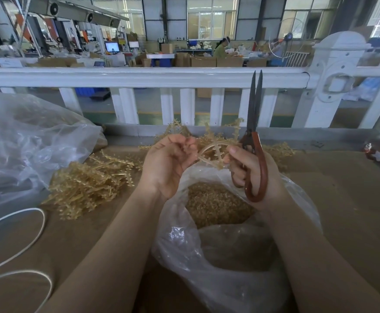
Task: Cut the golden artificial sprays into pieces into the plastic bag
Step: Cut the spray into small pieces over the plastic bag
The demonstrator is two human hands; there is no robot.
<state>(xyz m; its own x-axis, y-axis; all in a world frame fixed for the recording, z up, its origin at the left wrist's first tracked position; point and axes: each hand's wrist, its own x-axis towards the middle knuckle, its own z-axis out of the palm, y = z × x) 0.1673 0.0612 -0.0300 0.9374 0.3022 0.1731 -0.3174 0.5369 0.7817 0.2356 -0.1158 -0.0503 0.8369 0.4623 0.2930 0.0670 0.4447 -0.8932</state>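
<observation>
Open plastic bag of cut gold pieces nearest, uncut spray pile left of bag, left hand pinching golden spray above bag, right hand gripping scissors, blades upright, slightly parted.

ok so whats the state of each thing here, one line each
left hand: fingers curled, holding one end of the spray
right hand: gripping the scissors, thumb on the spray
spray: held above the bag, bent, uncut
scissors: upright, blades nearly closed, not on the spray
bag: open, cut pieces inside
pile: loose uncut sprays on the table
</observation>
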